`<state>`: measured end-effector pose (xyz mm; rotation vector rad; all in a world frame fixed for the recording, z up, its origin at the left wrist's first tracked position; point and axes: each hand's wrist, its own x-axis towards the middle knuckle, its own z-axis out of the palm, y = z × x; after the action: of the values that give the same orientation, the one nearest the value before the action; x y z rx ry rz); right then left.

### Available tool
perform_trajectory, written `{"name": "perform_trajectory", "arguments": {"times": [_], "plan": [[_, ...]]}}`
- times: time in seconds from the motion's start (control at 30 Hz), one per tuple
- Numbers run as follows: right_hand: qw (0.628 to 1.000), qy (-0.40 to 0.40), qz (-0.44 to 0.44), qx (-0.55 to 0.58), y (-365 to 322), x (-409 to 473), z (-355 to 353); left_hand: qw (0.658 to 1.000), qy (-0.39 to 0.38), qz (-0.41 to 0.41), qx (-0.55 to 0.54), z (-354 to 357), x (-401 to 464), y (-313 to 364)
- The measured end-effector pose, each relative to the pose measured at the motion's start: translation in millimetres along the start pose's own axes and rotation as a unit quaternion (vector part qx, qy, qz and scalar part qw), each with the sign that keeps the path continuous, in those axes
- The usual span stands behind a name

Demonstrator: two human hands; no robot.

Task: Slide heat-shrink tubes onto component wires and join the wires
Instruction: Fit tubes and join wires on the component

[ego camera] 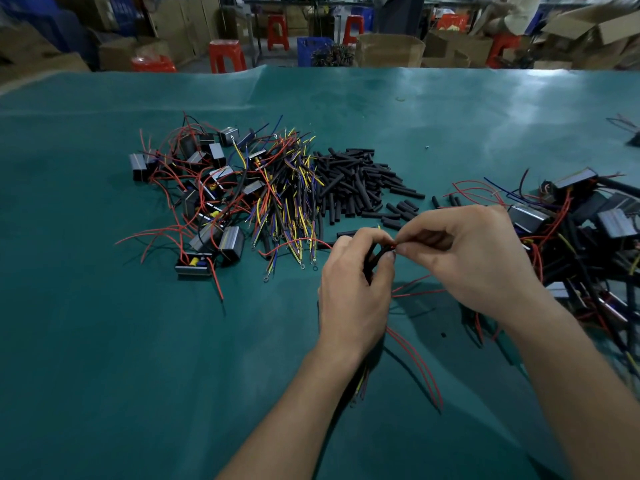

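Landmark: pile of black heat-shrink tubes [360, 183], lying loose at mid-table on the green table cover [104, 341].
Left hand [353, 292]: hovering just nearer the camera than the tube pile, fingers curling round a black tube [375, 258] with dark leads; thumb and forefinger pressing together at its upper end.
Right hand [474, 258]: sitting to the right of the left hand, nearer the camera than the tube pile; thumb and forefinger pinching a red wire tip [393, 244] right at the mouth of the held tube, remaining fingers curling inward.
Contact: fingertips of both hands meeting at the tube mouth; how far the wire tip is sitting inside the tube, not possible to tell.
Red wires [422, 368]: trailing from under the hands toward the camera, lying on the cover.
Small leads under left wrist [362, 386]: hanging below the wrist, colours hard to make out.
Loose coloured wires [287, 195]: lying heaped directly left of the tube pile, touching it.
Left component heap [201, 188]: boxy grey-black parts with red leads, lying further left of the tube pile, beyond the coloured wires.
Right component heap [581, 237]: lying right of the tube pile, reaching the frame edge, close beside the right hand.
Red stools [227, 55]: standing beyond the far table edge, behind the tube pile.
Cardboard boxes [389, 50]: standing beyond the far edge, in the background.
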<state>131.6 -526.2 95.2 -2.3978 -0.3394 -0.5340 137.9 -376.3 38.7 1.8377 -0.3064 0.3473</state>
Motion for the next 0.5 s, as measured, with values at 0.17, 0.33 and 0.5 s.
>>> {"name": "perform_trajectory", "arguments": {"times": [0.17, 0.33, 0.5], "plan": [[0.998, -0.012, 0.031, 0.046, 1.5, 1.1, 0.5, 1.0, 0.002, 0.001, 0.006, 0.5, 0.3, -0.8], [0.993, -0.018, 0.068, 0.095, 4.5, 2.4, 2.7, 1.0, 0.002, 0.009, 0.003, 0.4, -0.2, -1.2], [0.971, -0.033, 0.145, 0.19, 6.5, 1.7, 1.1, 1.0, 0.0, 0.007, 0.001, 0.7, -0.8, -1.4]]}}
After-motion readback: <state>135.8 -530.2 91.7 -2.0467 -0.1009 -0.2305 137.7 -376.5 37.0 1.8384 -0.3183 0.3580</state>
